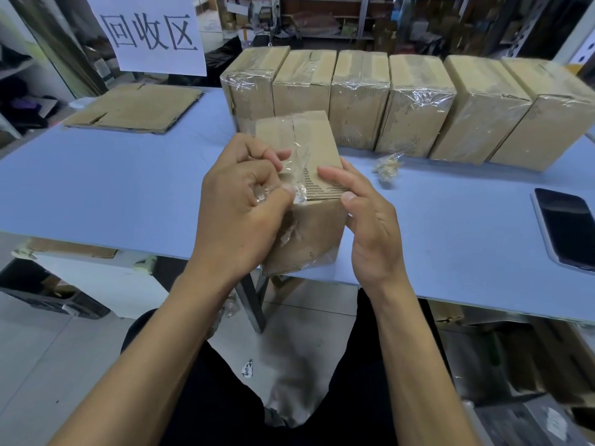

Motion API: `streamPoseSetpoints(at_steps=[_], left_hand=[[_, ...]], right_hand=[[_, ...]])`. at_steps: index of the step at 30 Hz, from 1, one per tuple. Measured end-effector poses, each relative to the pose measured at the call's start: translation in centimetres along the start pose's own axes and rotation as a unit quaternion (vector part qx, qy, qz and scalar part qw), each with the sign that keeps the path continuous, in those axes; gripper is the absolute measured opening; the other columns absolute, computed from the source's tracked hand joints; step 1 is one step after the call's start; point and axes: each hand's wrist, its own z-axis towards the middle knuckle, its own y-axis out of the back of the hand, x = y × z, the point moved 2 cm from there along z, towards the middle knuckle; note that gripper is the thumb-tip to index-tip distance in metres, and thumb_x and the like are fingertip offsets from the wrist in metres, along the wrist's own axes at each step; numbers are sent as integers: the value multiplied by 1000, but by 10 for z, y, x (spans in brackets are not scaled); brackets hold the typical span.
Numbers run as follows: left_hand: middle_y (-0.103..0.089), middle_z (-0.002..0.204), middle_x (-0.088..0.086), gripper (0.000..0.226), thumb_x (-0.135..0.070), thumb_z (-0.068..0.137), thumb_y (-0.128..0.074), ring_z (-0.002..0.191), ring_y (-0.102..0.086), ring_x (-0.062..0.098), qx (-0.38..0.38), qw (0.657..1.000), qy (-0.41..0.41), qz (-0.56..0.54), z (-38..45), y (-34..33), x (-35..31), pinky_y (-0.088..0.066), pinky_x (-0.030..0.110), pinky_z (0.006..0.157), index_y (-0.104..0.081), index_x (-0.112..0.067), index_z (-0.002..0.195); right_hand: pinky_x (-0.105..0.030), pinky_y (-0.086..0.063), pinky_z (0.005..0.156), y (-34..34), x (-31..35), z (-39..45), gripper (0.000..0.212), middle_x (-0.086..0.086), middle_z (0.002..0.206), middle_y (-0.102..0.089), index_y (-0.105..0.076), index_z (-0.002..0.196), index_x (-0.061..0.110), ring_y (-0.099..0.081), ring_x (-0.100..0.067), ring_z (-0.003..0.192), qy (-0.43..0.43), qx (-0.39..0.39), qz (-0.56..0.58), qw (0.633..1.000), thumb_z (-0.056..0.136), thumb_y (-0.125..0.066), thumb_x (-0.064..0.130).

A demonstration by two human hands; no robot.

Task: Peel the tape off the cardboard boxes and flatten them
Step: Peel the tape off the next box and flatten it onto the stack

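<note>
Here my left hand [238, 201] pinches the thin, clingy tape [297, 175] while my right hand [363, 217], fingers curled, steadies the light, stiff box [309, 226].

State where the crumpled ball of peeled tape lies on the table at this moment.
In the head view, the crumpled tape ball lies on the blue table, right of the held box and just in front of the row of taped boxes.

The left hand [238, 201] covers the held box's [309, 226] left side, and its curled fingers hide how much tape [297, 175] they hold. The phone [566, 230] and rightmost box [547, 123] run off the right edge. Shelf goods [338, 20] behind are blurred.
</note>
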Motion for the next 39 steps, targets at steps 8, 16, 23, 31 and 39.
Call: streamPoseSetpoints(at_steps=[8,16,23,31,39], left_hand=[[-54,117,1,40,-15,84,-79,108,-53,1,-74,994,-21,81,-31,2,-3,-49,24,92,-58,-8,117],[-55,120,18,55,-21,73,-90,125,-53,30,-55,987,-70,131,-56,-10,4,-45,31,102,-58,2,112],[-59,113,19,31,-16,81,-85,121,-59,33,-170,967,-125,142,-59,-21,14,-54,40,92,-62,-4,98],[-41,132,8,22,-17,87,-81,120,-57,46,-140,978,-108,108,-69,-34,24,-55,52,86,-61,-9,94],[-49,130,26,5,0,87,-76,123,-58,35,-223,966,-69,114,-76,-46,24,-55,50,91,-75,4,87]], right_hand=[[-53,-39,113,0,-4,0,39,21,132,-63,-70,117,35,-46,-12,140,-7,0,0,1000,92,-40,29],[-57,-41,110,-2,-7,2,41,9,132,-65,-68,119,33,-50,-19,137,-5,-3,-7,1000,95,-37,23],[-56,-41,110,-4,-8,3,42,4,132,-65,-68,121,27,-51,-21,135,2,-10,-9,1000,93,-37,29],[-51,-40,112,-5,-7,2,42,0,133,-64,-67,122,22,-51,-19,135,2,-18,-13,1000,95,-35,18],[-42,-37,116,-13,-4,-1,41,2,137,-61,-66,125,22,-47,-13,138,9,-29,-49,998,96,-36,17]])
